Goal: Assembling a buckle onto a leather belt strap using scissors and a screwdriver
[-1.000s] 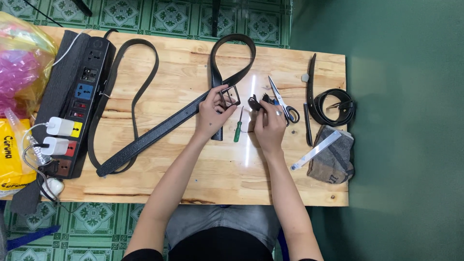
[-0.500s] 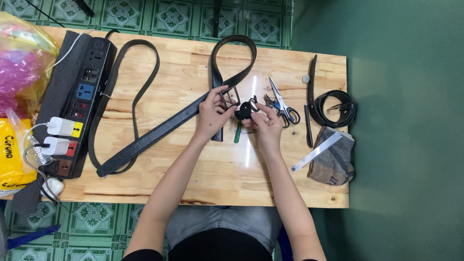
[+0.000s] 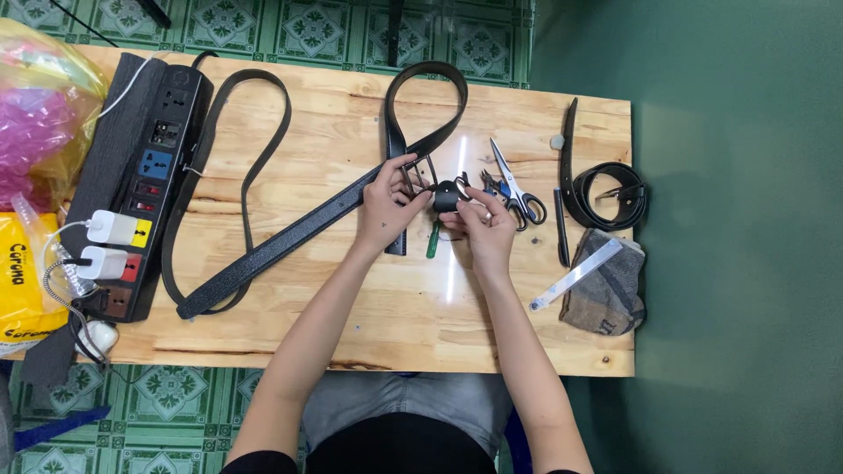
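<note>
A long black belt lies diagonally across the wooden table, its far end looped at the table's back edge. My left hand pinches the metal buckle at the belt's end. My right hand holds a small black belt piece right against the buckle, fingers closed around it. A green-handled screwdriver lies on the table just under both hands.
Scissors and a black pen lie right of my hands. A coiled black belt, a metal ruler and a grey pouch sit at the right end. A black power strip with chargers, another belt and plastic bags fill the left.
My right hand has carried the small black piece leftward from near the scissors up to the buckle held by my left hand. The two hands now meet.
</note>
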